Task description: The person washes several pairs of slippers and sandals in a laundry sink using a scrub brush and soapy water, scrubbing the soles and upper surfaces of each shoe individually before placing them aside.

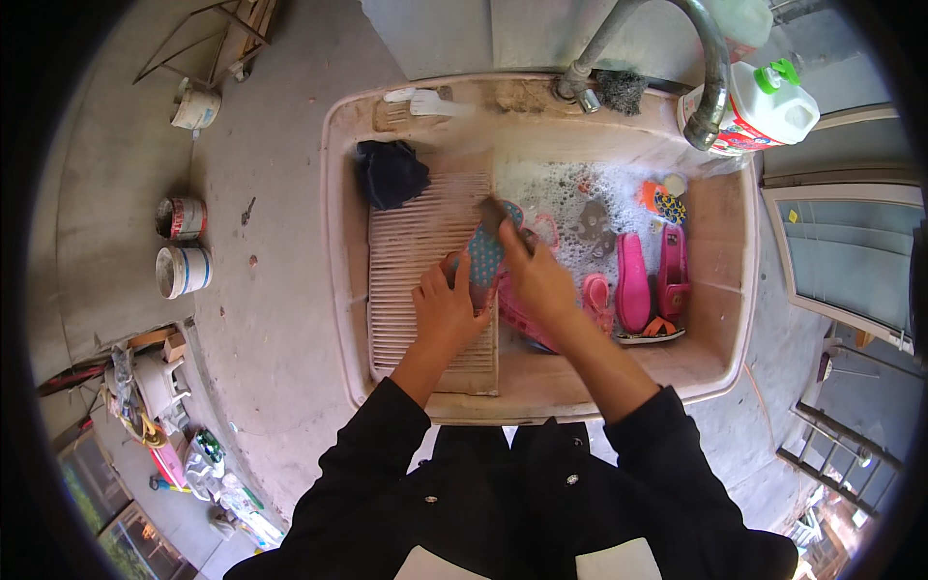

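Observation:
My left hand (447,299) grips the near end of a blue sandal with pale dots (484,255), over the ribbed washboard (413,290) of a laundry sink. In my right hand (540,279) is a dark brush (494,212), blurred, pressed against the sandal's far part. Right of the board, the basin holds foamy water (558,181). Pink shoes (633,283) stand and lean there on the right, with a smaller pink sandal (597,297) and an orange-strapped sandal (658,330). Beneath my right wrist, another pink shoe (518,308) is partly hidden.
A dark cloth (391,174) lies at the board's far left corner. Behind the basin are a curved metal faucet (714,80), a steel scouring pad (622,92), a white brush (431,103) and a detergent jug with a green pump (768,109). Buckets (183,272) stand on the floor at left.

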A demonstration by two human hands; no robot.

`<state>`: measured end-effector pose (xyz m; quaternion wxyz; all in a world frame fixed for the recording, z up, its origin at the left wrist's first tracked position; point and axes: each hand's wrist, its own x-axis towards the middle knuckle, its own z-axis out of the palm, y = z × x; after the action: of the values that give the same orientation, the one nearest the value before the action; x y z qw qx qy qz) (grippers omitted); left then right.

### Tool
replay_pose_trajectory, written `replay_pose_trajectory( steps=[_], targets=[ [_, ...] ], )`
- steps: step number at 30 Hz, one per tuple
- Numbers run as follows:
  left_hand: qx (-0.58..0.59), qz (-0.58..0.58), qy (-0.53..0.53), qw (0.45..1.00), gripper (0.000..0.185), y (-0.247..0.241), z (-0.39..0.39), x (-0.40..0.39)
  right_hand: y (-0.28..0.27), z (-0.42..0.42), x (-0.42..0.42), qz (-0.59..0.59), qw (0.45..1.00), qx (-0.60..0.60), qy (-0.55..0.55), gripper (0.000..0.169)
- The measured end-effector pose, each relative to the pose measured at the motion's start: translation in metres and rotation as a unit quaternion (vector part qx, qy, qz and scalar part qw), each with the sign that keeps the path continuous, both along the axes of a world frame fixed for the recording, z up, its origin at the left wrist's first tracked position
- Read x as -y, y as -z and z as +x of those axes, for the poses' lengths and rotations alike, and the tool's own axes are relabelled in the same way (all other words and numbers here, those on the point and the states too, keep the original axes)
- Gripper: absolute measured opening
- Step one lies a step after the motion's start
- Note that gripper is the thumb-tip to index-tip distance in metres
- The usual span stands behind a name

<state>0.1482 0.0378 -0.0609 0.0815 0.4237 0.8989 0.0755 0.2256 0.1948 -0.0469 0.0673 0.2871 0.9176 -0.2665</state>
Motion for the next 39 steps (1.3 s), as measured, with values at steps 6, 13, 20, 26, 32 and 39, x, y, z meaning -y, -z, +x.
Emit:
replay_pose_trajectory(
  steps=[6,13,20,26,32,39],
  targets=[
    [0.023,0.028,0.029,0.999,0.084,0.001,-0.007,0.0,0.015,0.01,-0.02,0.006,0.999,-0.041,-0.012,0.057],
    [0.04,0.027,-0.004,0.999,0.08,-0.005,0.001,0.008,0.029,0.034,-0.003,0.006,0.998,-0.023,-0.066,0.053],
    [0.523,0.245,-0.117,0.808,0.057,-0.011,-0.02,0.005,0.183,0.073,-0.134,0.023,0.963,0.002,0.268,0.045],
    [0.617,0.348,-0.235,0.666,0.046,-0.02,-0.004,0.018,0.088,0.048,-0.047,-0.589,0.733,-0.126,0.316,0.047],
    [0.557,0.365,-0.258,0.7,0.045,0.006,0.011,0.013,-0.006,0.033,0.023,-0.132,0.982,-0.131,-0.041,0.049],
    [0.514,0.292,-0.233,0.772,0.047,0.006,0.006,0.017,-0.008,0.024,0.009,-0.084,0.988,-0.096,-0.083,0.049]
  ],
)
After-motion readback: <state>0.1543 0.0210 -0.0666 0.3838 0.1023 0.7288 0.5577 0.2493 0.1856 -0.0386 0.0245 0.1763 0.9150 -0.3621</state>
